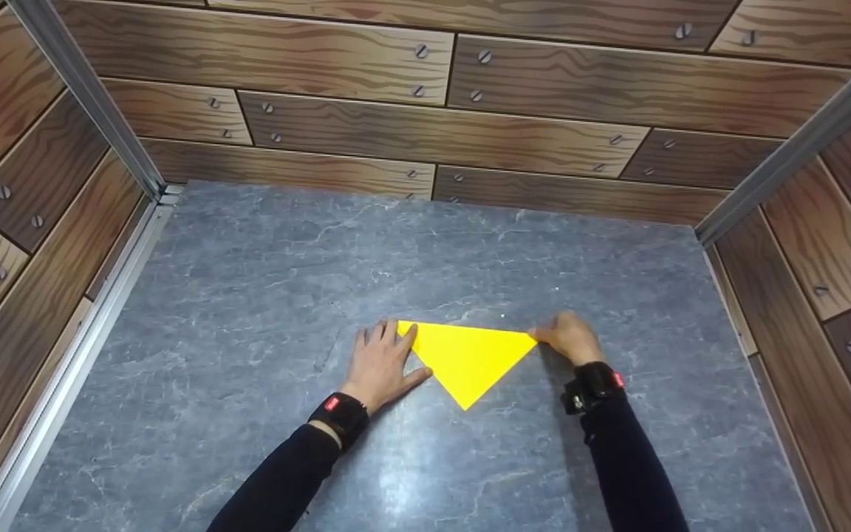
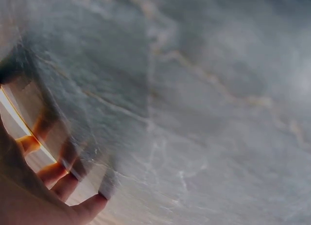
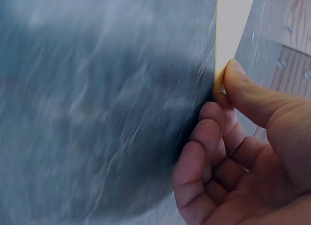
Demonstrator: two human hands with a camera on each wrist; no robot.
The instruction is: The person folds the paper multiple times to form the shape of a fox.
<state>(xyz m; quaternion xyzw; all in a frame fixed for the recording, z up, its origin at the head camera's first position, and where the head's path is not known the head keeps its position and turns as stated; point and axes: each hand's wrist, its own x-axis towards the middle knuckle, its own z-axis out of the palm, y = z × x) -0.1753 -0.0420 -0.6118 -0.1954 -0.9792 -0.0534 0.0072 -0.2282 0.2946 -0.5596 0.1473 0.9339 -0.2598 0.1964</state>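
Observation:
A yellow paper triangle (image 1: 466, 360) lies on the grey marbled surface, its long edge at the far side and one corner pointing toward the person. My left hand (image 1: 383, 367) rests at its left corner with fingers spread, index fingertip and thumb tip over the paper's left edge. At the right corner my right hand (image 1: 570, 338) pinches the paper between thumb and index finger. In the right wrist view the paper's tip (image 3: 228, 40) sits under the thumb, with the other fingers curled below. The left wrist view shows the left hand's fingertips (image 2: 92, 205) against the surface.
The grey marbled surface (image 1: 263, 273) extends around the paper. Wood-patterned panels (image 1: 351, 125) stand at the back and both sides, with metal posts (image 1: 93, 96) at the corners. A pale metal rail (image 1: 71, 358) runs along the left edge.

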